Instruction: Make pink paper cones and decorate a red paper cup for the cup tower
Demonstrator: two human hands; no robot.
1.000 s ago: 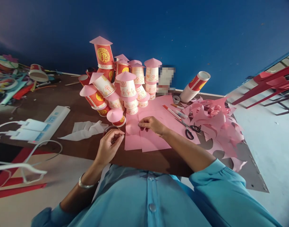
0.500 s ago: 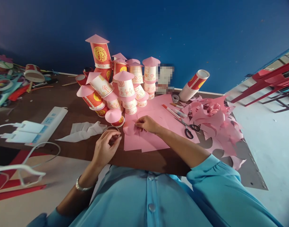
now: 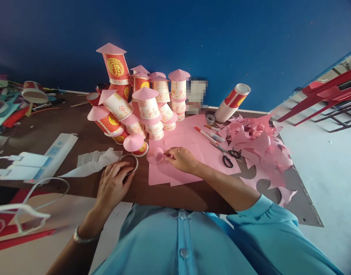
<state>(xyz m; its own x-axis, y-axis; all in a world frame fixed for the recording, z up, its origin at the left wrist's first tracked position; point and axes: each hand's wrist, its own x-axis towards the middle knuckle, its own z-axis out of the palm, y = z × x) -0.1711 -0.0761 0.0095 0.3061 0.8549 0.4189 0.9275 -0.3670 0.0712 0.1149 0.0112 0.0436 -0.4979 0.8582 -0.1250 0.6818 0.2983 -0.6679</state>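
Observation:
My right hand (image 3: 181,158) pinches the right edge of a small round pink paper cone (image 3: 155,156), which rests over the pink sheets (image 3: 187,173). To the left, my left hand (image 3: 114,179) has its fingers and thumb around the near-left side of a roll of tape (image 3: 137,163) on the brown tabletop; part of the roll is hidden under the fingers. Just behind these stands a short red paper cup (image 3: 141,149) with a pink cone (image 3: 133,142) on top. Beyond it, several decorated paper cups (image 3: 148,108) with pink cone roofs are stacked in towers.
Scissors (image 3: 225,156), markers (image 3: 204,134) and a small tape roll (image 3: 210,118) lie right of centre. Pink paper scraps (image 3: 260,145) and a leaning cup stack (image 3: 232,103) are farther right. White tissue (image 3: 95,162) and a power strip (image 3: 56,154) lie to the left.
My left hand has moved left and down onto the roll of tape, its fingers reaching over the ring. The right hand still pinches the cone, which has tipped to show more of its round face.

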